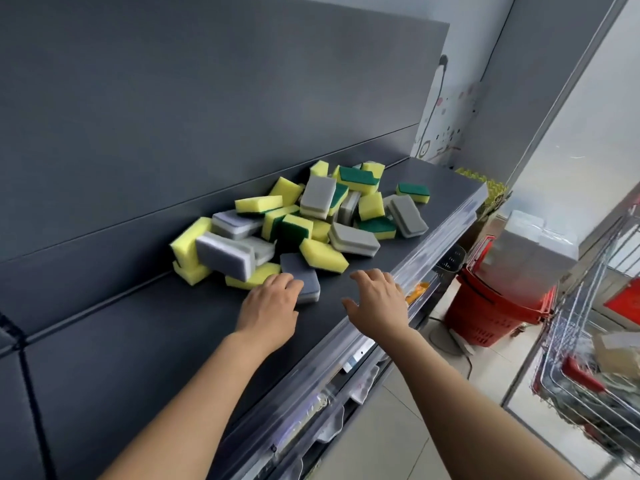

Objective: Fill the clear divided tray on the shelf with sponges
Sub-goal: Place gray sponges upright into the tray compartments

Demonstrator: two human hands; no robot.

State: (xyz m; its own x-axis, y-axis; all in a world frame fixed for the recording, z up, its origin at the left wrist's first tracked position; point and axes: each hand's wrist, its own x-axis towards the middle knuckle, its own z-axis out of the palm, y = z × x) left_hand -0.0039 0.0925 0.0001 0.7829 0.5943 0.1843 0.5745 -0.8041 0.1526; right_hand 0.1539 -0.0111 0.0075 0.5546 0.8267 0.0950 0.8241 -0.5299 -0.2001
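A loose pile of sponges [298,220] lies on the dark grey shelf [156,323]: several yellow ones with green scouring pads and several grey ones. My left hand [272,301] rests on a dark grey sponge [304,277] at the near edge of the pile, fingers laid over it. My right hand [377,299] hovers with spread fingers over the shelf's front edge, holding nothing. No clear divided tray shows on the shelf top.
A clear plastic rail [433,244] runs along the shelf's front edge. To the right, on the floor, stand stacked red shopping baskets [491,306] and a wire cart [595,341]. The shelf's grey back panel [173,116] rises behind the pile.
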